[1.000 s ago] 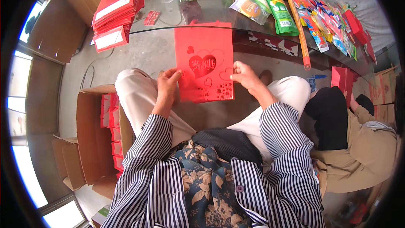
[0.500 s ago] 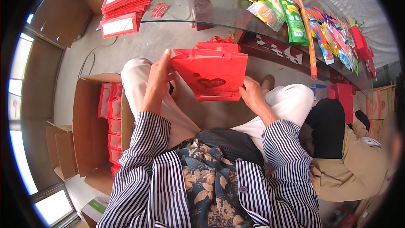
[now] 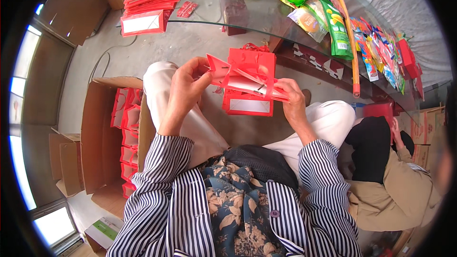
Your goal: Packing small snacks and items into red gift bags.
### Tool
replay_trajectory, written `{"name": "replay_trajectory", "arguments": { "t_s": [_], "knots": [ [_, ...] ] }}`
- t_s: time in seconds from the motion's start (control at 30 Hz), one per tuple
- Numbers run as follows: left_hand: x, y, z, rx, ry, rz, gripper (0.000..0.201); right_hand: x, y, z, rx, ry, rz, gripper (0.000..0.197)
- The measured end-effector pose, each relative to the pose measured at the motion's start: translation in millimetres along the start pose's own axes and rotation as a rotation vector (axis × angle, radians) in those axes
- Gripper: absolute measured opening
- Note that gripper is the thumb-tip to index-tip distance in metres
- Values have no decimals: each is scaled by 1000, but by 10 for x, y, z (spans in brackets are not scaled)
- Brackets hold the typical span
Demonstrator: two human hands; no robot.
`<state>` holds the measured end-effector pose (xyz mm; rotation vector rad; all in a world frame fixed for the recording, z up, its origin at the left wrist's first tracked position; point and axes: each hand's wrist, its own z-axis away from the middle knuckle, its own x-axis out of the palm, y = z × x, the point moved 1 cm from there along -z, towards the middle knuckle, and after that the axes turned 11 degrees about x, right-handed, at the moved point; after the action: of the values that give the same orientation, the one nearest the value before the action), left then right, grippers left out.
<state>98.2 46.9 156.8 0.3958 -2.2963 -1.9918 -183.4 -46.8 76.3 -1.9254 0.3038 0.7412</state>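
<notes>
Held between both hands over my lap is a red paper gift bag (image 3: 245, 84), tilted so that it looks narrow, with a white panel and folded edges showing. The fingers of my left hand (image 3: 187, 85) pinch its left edge, where a pointed red flap stands out. My right hand (image 3: 292, 96) is closed round its right end. More red gift bags (image 3: 248, 107) show just behind and below the held one, upright between my knees. Whether these touch it I cannot tell.
At my left stands an open cardboard box (image 3: 102, 133) with red bags (image 3: 129, 133) inside. Beyond my knees, a glass table (image 3: 266, 24) bears a stack of red bags (image 3: 151, 0), snack packets (image 3: 335, 28) and an orange stick (image 3: 350, 43). Another person (image 3: 400, 185) sits at my right.
The held bag has turned from showing its broad printed front to a narrow, tilted view with a white panel. My left hand now pinches its edge. The neighbour's hand has come into view.
</notes>
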Motion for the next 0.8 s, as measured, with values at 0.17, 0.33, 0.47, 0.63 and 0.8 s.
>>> {"name": "replay_trajectory", "arguments": {
  "t_s": [0.17,0.33,0.47,0.63,0.8],
  "knots": [
    [90,140,80,292,209,-457,28,-237,-147,-52,67,44,-57,36],
    [214,272,128,394,222,-605,28,-507,-360,-87,370,-138,-467,34],
    [314,272,106,451,212,-619,28,-514,-674,-70,136,-227,-395,34],
    [301,237,93,472,234,-664,28,-586,-1092,-10,-249,-157,-285,19],
    [347,211,77,506,240,-712,28,-589,-1306,92,-128,-427,-303,8]
  ]
}}
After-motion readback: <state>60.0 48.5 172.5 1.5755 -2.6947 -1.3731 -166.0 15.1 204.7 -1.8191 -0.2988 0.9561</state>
